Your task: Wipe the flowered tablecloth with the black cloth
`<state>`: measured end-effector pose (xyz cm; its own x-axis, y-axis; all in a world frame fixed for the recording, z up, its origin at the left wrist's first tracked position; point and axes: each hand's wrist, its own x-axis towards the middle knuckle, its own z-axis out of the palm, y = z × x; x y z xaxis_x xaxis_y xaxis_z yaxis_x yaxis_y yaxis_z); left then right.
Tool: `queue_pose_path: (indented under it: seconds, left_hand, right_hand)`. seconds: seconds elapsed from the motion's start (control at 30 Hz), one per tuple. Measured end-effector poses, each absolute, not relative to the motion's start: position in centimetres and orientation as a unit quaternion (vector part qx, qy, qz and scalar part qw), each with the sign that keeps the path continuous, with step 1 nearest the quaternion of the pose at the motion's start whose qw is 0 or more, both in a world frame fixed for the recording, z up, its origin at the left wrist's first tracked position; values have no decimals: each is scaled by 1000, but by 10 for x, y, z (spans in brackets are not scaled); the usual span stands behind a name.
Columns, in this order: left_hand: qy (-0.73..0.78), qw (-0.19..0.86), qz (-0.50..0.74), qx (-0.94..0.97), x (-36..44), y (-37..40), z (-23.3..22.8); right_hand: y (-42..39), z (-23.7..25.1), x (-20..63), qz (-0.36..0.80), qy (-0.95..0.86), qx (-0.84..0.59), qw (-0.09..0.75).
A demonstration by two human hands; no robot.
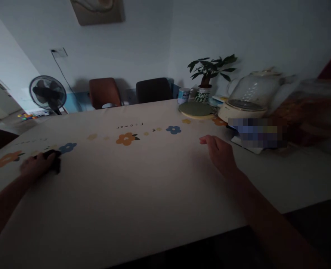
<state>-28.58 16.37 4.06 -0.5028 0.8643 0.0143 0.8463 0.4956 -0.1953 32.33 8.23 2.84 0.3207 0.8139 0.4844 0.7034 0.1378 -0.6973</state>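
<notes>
On the left part of the table (pixel 120 205), my left hand (pixel 38 164) grips a small black object (pixel 55 162). Motion blur and my fingers hide its exact kind; it looks dark and lumpy. Beside it lies a printed blue flower on the white tablecloth. My right hand (pixel 220 151) is over the right half of the table, fingers curled in and nothing visible in them. To its right is a pixelated blue packet-like item (pixel 256 132) on a flat pale thing. The two hands are far apart.
At the back right stand a potted plant (pixel 203 91), a blue-and-white can (pixel 183 95), a round green mat (pixel 196 109) and a glass kettle (pixel 251 93) on its base. Two chairs (pixel 105 91) line the far side. A fan (pixel 48 92) stands beyond the left end.
</notes>
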Motion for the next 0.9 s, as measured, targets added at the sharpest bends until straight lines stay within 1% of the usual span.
queue_pose_path:
  seconds: [0.17, 0.37, 0.57, 0.77, 0.9]
  left_hand:
    - [-803, 0, 34, -594, -198, 174, 34]
    - [-730, -4, -27, -683, -61, 216, 18]
    - [-644, -32, -64, -761, 73, 246, 12]
    - [-546, -65, -93, -830, 200, 223, 6]
    - [-484, -84, -104, -865, 250, 195, 6]
  right_hand:
    - [81, 27, 316, 71, -592, -651, 470]
    - [79, 29, 313, 82, -596, -637, 482]
    - [78, 29, 315, 66, -595, -623, 504]
    - [81, 25, 323, 17, -578, -629, 520]
    - [83, 24, 328, -12, -577, -629, 520]
